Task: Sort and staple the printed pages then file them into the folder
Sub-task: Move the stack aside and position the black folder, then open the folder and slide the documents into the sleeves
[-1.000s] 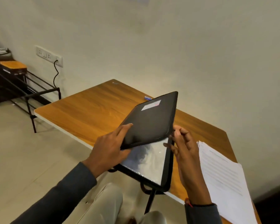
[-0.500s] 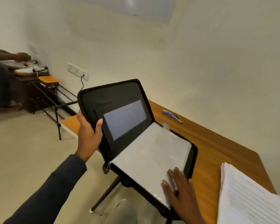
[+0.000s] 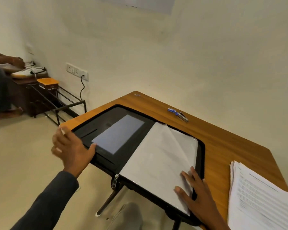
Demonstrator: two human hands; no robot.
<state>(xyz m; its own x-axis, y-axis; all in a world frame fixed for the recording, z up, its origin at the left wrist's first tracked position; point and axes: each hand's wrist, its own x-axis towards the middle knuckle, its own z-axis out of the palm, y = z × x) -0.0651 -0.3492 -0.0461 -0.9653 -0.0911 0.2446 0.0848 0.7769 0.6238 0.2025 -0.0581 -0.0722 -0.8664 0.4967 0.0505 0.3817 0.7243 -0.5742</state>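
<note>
As the fingers of the left hand (image 3: 70, 150) were blurred, their exact set could not be read. They appeared straight and apart, off the table's left corner, with only the thumb touching the near edge of the folder's left cover. The fingers of the right hand (image 3: 199, 195) lay straight and spread, pressed flat on the near right corner of the clear sleeves (image 3: 156, 161). Neither hand gripped anything.

Half a second before, the left hand had clasped the left cover and held it upright. That cover was now down flat on the table (image 3: 226, 140) and the clasp was gone. The right hand remained on the same corner of the sleeves.

The folder (image 3: 90, 128) was a black zip case, lying fully open across the left part of the wooden table, its near edge overhanging the table's front. A grey-blue rectangular panel (image 3: 120, 133) sat on the inside of the left cover, with a slit pocket beside it. The right half carried the stack of glossy sleeves, the uppermost bowed upward along its right side. A metal zip pull (image 3: 115, 180) hung at the near end of the spine.

The printed pages (image 3: 259, 201) lay in a loose stack at the right of the table, apart from the folder. A blue-and-silver stapler (image 3: 178, 113) lay beyond the folder, near the wall.
</note>
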